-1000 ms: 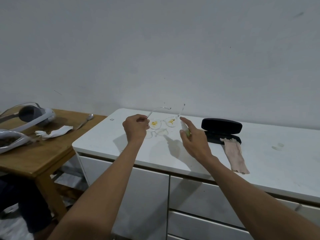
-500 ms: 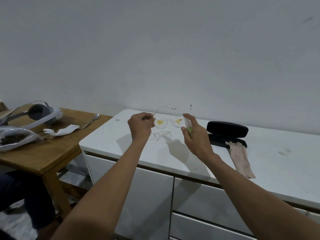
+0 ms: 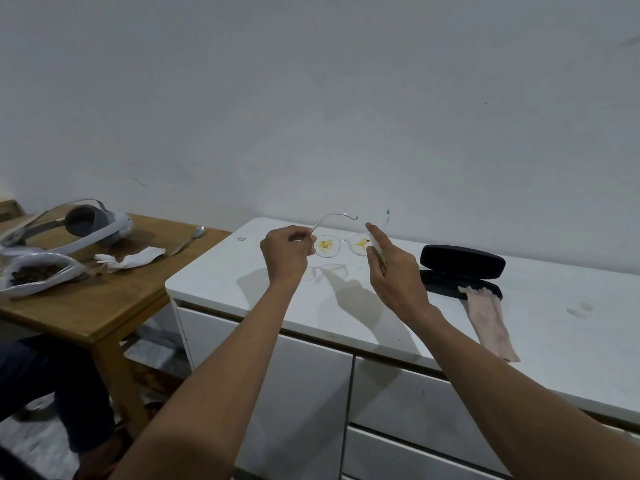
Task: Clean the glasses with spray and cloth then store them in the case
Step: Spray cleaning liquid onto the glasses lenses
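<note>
A plain white wall backs a white drawer unit whose tabletop carries the work, with a lower wooden table standing to its left. The left hand is raised above the tabletop with its grip closed on the left temple of the glasses, a clear-framed pair held in the air with both temples open and pointing away toward the wall. Each lens carries a yellow smear. Their faint shadow falls on the tabletop just below. The right hand is just beside the right lens, its grip wrapped round a small spray bottle with a greenish tint, mostly hidden in the fingers, and its index finger stretched up over the top of it. To the right, the black case lies open on the tabletop, lid tilted up at the far side. A pale pink cloth hangs out of the case's near edge and trails toward the tabletop's front edge. On the wooden table sit a white and grey headset, a spoon, a crumpled white tissue and a clear bag holding something dark.
</note>
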